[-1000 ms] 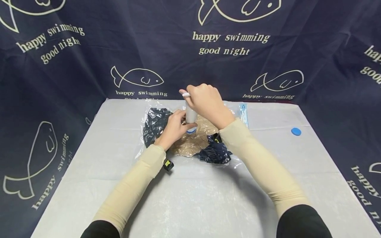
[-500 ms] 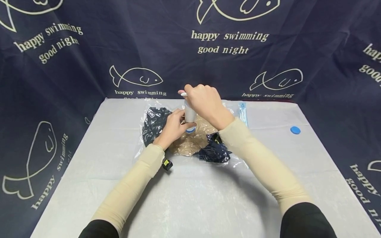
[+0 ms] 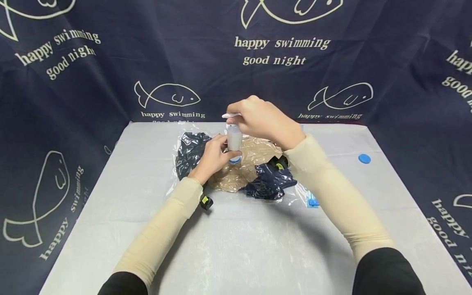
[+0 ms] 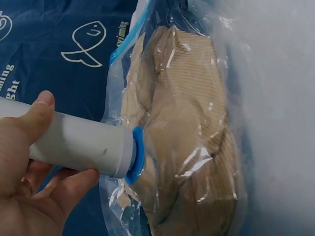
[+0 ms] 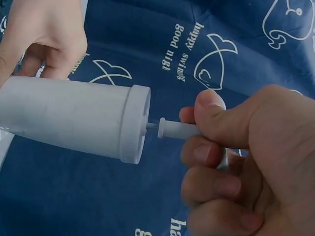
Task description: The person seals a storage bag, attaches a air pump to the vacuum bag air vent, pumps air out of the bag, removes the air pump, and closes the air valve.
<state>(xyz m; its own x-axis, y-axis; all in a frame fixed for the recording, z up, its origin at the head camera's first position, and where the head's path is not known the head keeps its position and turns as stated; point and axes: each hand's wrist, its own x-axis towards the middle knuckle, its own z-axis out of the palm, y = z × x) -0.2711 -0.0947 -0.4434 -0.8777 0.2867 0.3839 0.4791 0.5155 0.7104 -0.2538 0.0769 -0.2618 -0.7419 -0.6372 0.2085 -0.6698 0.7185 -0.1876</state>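
In the head view, my left hand (image 3: pixel 214 157) holds the lower barrel of a white hand vacuum pump (image 3: pixel 234 141), thumb on the near side. My right hand (image 3: pixel 265 119) grips the pump's white handle above it. The right wrist view shows the handle (image 5: pixel 177 129) slightly apart from the barrel's end cap, a thin metal rod bridging the gap. The pump's lower end sits against a blue valve ring (image 4: pixel 138 155) on a clear storage bag (image 3: pixel 295 200). Through the plastic I see a tan ribbed garment (image 4: pixel 189 98), plus a black garment (image 3: pixel 189 153) and a navy one (image 3: pixel 267 182).
A round blue cap (image 3: pixel 364 158) lies on the white-covered table (image 3: pixel 250 250), to the right of the bag. Dark blue printed cloth (image 3: pixel 280 82) walls the back and sides. A small black device with a yellow mark (image 3: pixel 206 202) sits below my left wrist.
My right hand and forearm have swung slightly up and right, the fist turning around the handle. A blue strip at the bag's right front corner now shows. My left hand keeps its hold.
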